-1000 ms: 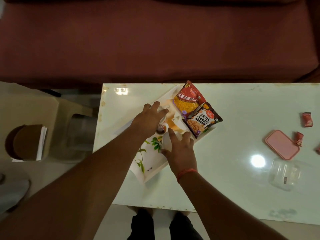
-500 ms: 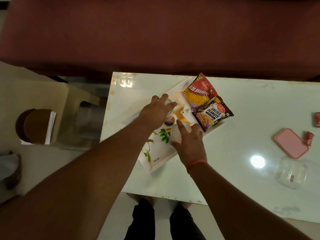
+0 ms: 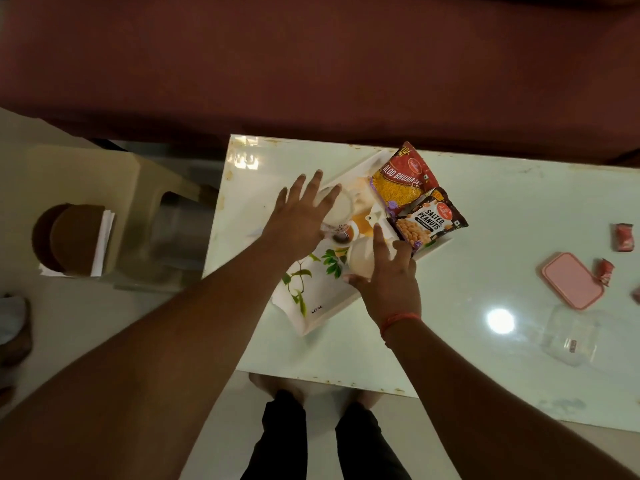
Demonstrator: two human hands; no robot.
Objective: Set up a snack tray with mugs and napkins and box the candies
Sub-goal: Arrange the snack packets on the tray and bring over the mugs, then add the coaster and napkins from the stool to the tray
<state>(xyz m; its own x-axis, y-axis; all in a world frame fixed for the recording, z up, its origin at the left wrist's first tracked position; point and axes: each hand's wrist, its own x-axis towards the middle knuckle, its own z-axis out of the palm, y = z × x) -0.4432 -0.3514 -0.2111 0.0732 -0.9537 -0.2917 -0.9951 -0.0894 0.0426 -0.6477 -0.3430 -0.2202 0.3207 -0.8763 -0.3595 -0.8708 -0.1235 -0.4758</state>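
A white tray (image 3: pixel 311 306) with a leaf print lies slanted on the glossy white table (image 3: pixel 502 209). Two white mugs stand on it. My left hand (image 3: pixel 301 216) hovers over the far mug (image 3: pixel 341 211) with its fingers spread and nothing in them. My right hand (image 3: pixel 391 282) curls around the near mug (image 3: pixel 360 261), thumb on its left side. A red Aloo Bhujia packet (image 3: pixel 401 181) and a Salted Peanuts packet (image 3: pixel 429 220) lie on the tray's far end. Red wrapped candies (image 3: pixel 625 237) lie at the right, beside a pink lid (image 3: pixel 571 285) and a clear box (image 3: pixel 571 337).
A dark red sofa (image 3: pixel 311 64) runs behind the table. To the left stands a beige plastic stool (image 3: pixel 104 181) with a brown round object and white papers (image 3: pixel 104 240) by it. My legs (image 3: pixel 322 441) show below the table's near edge.
My left hand has let go of the far mug and lifted with its fingers spread. My right hand stays on the near mug. The view has shifted so the table sits further right.
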